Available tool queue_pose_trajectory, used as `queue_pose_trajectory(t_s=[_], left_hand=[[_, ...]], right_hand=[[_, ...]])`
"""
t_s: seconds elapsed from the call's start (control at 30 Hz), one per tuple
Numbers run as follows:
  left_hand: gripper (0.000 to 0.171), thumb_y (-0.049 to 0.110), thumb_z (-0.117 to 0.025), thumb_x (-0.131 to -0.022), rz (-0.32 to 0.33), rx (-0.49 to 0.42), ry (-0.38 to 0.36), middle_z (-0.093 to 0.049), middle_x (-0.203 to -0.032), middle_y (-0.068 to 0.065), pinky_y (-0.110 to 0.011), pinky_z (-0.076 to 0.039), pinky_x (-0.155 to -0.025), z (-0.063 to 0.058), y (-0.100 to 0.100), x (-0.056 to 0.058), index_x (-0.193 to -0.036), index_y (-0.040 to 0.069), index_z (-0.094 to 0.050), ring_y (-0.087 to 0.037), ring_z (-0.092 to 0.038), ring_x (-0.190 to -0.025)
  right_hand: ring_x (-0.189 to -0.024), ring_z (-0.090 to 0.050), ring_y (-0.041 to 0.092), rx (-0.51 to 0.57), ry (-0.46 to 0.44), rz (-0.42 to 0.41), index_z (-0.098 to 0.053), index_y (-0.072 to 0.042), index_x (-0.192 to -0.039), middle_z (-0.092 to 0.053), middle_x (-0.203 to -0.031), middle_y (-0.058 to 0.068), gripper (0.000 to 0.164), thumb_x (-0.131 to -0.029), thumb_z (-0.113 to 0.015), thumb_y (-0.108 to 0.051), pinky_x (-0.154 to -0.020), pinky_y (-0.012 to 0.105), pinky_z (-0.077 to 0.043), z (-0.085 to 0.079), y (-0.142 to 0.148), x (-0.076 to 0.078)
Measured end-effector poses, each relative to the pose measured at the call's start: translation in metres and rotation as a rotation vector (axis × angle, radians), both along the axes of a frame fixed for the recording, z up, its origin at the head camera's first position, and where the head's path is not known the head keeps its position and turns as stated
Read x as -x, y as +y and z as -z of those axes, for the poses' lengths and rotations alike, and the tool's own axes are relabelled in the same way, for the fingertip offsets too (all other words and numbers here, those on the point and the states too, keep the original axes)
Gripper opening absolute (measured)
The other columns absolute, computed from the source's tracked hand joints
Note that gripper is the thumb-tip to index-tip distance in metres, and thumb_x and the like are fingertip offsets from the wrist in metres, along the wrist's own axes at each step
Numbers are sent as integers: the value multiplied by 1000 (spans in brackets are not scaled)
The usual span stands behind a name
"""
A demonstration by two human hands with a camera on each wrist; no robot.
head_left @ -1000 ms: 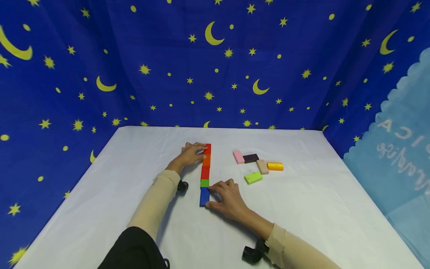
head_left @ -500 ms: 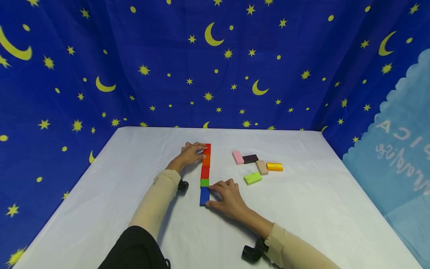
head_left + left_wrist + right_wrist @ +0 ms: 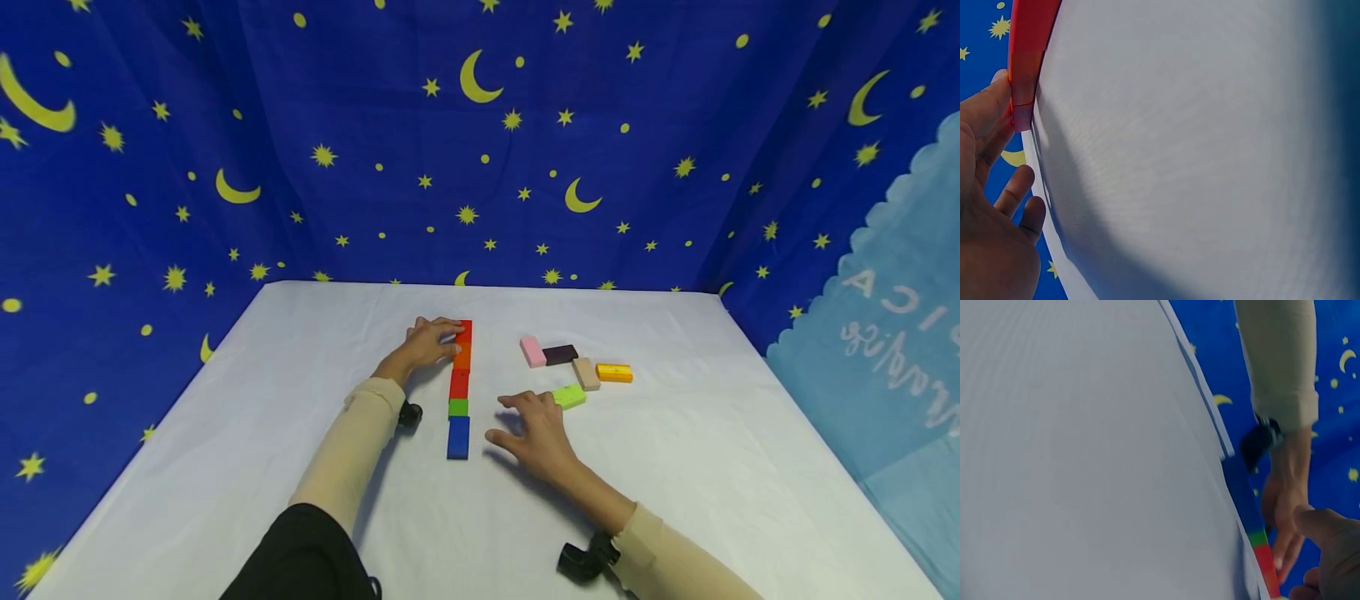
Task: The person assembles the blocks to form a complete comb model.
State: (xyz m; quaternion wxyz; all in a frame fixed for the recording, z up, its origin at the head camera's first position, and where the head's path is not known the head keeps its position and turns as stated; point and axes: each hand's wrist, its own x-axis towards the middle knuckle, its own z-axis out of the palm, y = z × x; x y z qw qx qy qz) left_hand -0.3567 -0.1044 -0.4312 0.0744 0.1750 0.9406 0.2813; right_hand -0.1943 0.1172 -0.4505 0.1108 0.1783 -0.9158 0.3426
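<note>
Beyond the blue block (image 3: 458,437), the left grip (image 3: 423,343), unclenched, touches the orange block (image 3: 462,359); right of the blue block, the right grip (image 3: 538,433) is released. Light, even contact should keep both blocks aligned.

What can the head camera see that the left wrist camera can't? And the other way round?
Only the head view shows the right hand, the blue block, the green block, and the loose pink, dark, tan, yellow and lime blocks.

Only the left wrist view shows the palm side of the left hand.

Both show that hand at the row, the orange block, the white table and the starry cloth.
</note>
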Motion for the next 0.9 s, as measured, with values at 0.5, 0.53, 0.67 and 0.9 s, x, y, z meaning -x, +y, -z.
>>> queue_pose_trajectory(t_s=[0.5,0.53,0.67,0.9], left_hand=[[46,27,-59,-93,-17,-7,-23,-40,-150,-1,-49,-22,-108,1,0,1,-137,18,-52,-30,-29,-129],[45,27,-59,-93,-17,-6,-21,-40,-150,-1,-49,-22,-108,1,0,1,-137,18,-52,-30,-29,-129],[45,27,-59,-92,-18,-5,-17,-40,-149,-1,-49,-22,-109,1,0,0,-136,17,-52,-30,-29,-130],[46,28,-59,-92,-23,-9,-28,-39,-150,-1,-48,-23,-108,0,0,0,-137,18,-51,-29,-29,-129]], right_hand=[[-92,-42,31,-48,92,330,-63,1,-116,-60,-109,18,59,-70,-80,-32,-80,43,-27,5,56,15],[-95,-42,33,-49,71,342,-62,1,-117,-60,-111,19,61,-70,-80,-32,-82,44,-27,5,59,16],[-100,-42,36,-85,30,375,-60,1,-120,-58,-115,21,64,-70,-80,-34,-86,47,-27,5,67,17],[-101,-39,35,-105,-39,411,-57,2,-124,-54,-117,21,70,-71,-79,-39,-88,47,-27,10,74,19]])
